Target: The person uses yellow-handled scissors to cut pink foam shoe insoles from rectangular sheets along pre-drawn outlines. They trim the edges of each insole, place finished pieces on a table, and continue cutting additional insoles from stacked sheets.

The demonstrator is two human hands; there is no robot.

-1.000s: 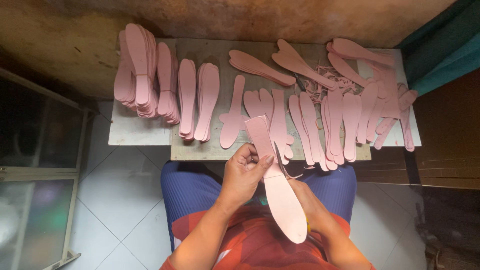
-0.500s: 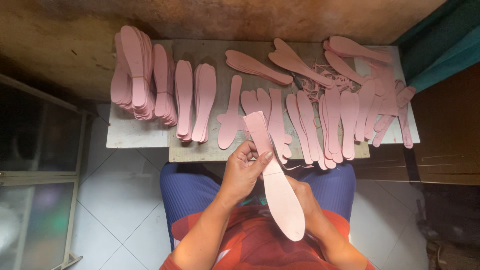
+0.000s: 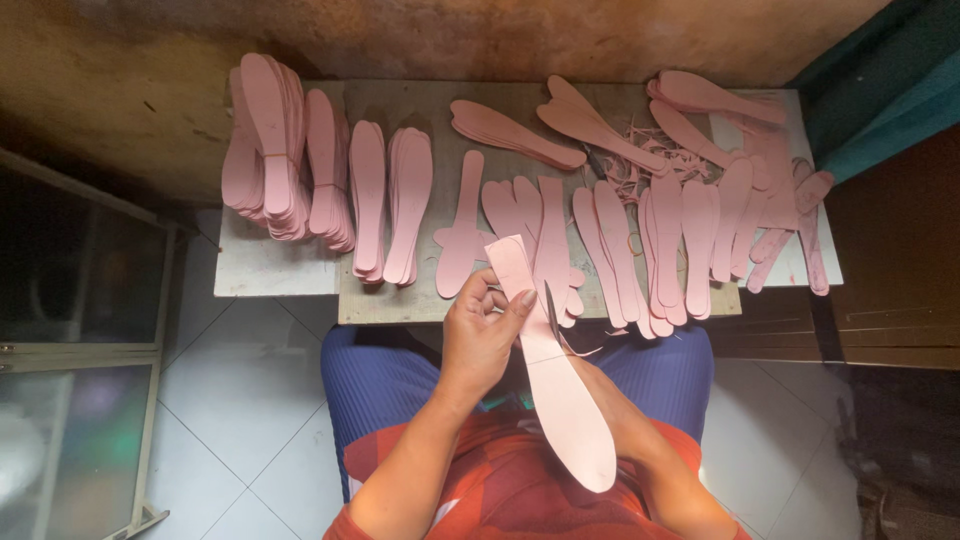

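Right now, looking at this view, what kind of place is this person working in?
Probably a small, informal shoemaking workshop. Stacks of pink insole-shaped cutouts cover a low table, trimmed scraps lie among them, and the left hand grips one long pink sole piece over the lap.

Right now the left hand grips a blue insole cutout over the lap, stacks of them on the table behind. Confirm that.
Not quite: the insole cutout is pink, not blue. The head view shows the left hand gripping it over the lap, with stacks on the table behind.

A single head-worn camera looks steeply down from close above, over the person's lap toward the table [image 3: 290, 275] against the wall [image 3: 450, 35].
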